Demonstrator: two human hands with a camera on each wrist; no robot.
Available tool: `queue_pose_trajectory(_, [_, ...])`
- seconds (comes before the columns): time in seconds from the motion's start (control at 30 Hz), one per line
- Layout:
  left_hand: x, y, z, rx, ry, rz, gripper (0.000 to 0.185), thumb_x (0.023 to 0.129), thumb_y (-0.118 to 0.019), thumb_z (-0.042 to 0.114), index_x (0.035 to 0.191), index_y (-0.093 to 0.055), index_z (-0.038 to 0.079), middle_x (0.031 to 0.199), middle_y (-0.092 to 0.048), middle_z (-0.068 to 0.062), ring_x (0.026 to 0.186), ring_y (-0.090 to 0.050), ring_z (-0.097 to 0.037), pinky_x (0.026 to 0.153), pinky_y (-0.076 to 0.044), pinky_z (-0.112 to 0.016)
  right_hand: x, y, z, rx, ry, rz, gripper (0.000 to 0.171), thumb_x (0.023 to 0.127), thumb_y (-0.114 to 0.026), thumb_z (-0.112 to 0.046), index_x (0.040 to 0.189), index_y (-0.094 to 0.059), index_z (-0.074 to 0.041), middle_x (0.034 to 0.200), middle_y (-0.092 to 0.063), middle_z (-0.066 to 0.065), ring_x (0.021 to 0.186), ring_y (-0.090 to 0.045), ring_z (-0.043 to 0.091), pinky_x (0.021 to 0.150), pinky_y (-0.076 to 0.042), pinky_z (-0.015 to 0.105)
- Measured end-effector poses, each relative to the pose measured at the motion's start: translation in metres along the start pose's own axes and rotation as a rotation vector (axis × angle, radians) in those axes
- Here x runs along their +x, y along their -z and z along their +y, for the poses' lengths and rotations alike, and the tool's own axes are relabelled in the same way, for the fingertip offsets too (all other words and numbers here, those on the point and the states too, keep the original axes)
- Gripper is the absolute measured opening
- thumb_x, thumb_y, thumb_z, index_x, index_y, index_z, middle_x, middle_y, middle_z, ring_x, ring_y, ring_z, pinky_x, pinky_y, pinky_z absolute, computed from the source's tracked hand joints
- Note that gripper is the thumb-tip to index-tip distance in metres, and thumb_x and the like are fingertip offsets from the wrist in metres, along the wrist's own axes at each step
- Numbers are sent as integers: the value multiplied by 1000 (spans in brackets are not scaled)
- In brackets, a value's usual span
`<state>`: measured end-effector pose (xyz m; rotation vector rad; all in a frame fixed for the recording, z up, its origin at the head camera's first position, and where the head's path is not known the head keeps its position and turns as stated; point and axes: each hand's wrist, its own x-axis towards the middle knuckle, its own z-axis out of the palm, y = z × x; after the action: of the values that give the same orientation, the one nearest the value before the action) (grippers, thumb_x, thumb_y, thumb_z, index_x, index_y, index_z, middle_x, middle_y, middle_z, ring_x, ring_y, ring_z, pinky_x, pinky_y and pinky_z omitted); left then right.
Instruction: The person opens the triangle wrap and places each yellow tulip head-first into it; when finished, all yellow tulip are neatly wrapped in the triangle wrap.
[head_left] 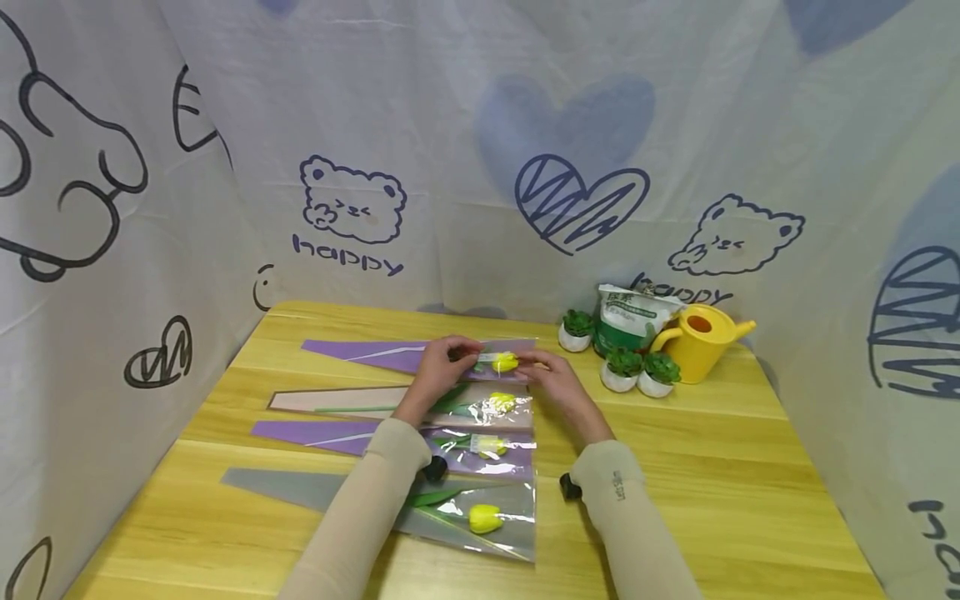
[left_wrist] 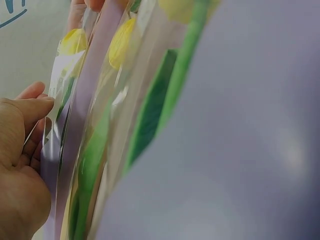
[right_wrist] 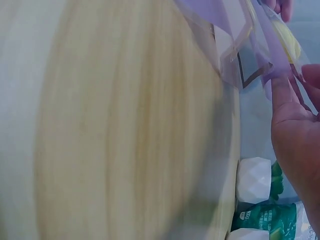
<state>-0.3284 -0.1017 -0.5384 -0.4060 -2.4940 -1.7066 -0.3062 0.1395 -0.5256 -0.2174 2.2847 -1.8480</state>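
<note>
Potted plants [head_left: 628,369] and watering can [head_left: 701,342] crowd the right.

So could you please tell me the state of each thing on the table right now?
Farthest wrapped tulip: flat on the table, held at its open end by both hands.
Left hand: fingers pinching the wrapper.
Right hand: fingers pinching the wrapper edge.
Three nearer wrapped tulips: flat, untouched, in a row.
Yellow watering can: upright.
Green bag: standing, top crumpled.
Three small potted plants: upright.
</note>
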Motion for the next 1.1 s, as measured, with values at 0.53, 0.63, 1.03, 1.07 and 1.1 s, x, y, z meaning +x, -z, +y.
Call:
queue_pose_trajectory(0.53, [0, 1, 1, 1, -30, -2, 17, 95, -73, 3, 111, -78, 7, 109, -77, -11, 97, -69, -21, 87, -56, -30, -2, -7, -1, -40, -10, 7, 39, 102, -64, -11, 141, -62, -6, 138, -63, 18, 126, -60, 31, 113, -47, 47])
queue_pose_trajectory(0.63, [0, 1, 2, 8, -31, -2, 17, 94, -74, 3, 111, -78, 7, 106, -77, -11, 95, -69, -21, 87, -56, -31, -2, -7, -1, -44, -21, 17, 40, 102, -64, -12, 141, -62, -7, 138, -62, 18, 127, -59, 31, 113, -46, 47])
queue_pose_trajectory(1.03, [3, 3, -3, 32, 2, 10, 17, 94, -72, 1, 110, -78, 6, 108, -77, -12, 99, -69, -24, 92, -57, -35, -2, -8, -1, -59, -24, 33, 40, 103, -61, -3, 143, -57, 0, 141, -59, 22, 131, -61, 37, 110, -51, 43])
queue_pose_trajectory(1.07, [3, 3, -3, 38, 8, 11, 17, 94, -72, 1, 110, -78, 6, 108, -77, -12, 99, -69, -24, 91, -57, -36, -2, -8, 0, -49, -26, 35, 41, 102, -61, -1, 143, -56, 1, 141, -59, 23, 131, -60, 37, 109, -51, 42])
queue_pose_trajectory(1.1, [2, 3, -3, 44, 14, 11, 17, 95, -72, 1, 110, -78, 6, 108, -76, -12, 99, -68, -24, 91, -57, -37, -1, -8, 0, -41, -27, 35, 42, 102, -61, 0, 144, -55, 1, 142, -58, 23, 132, -60, 37, 109, -51, 41])
